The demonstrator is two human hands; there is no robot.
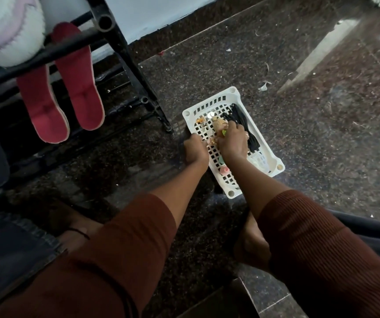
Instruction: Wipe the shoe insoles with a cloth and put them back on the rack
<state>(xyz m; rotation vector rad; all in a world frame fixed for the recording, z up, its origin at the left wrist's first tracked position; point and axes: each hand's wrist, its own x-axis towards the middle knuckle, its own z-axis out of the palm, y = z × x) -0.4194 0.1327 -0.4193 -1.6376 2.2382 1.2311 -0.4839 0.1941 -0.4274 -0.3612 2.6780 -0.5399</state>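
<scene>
Rust-sleeved forearms are stretched to a white basket [233,91] on the floor; left hand [196,150] fingers are curled on its rim, right hand [232,143] fingers are pinched round trinkets [219,123]. Red insoles [79,88] are hung lengthwise on the rack [125,42], well apart leftward, nearer the left hand

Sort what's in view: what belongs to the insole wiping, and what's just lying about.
For the job: red insoles, rack. No cloth in view.

Lying about: basket, black cords, trinkets, fluffy white thing, floor scraps.
</scene>
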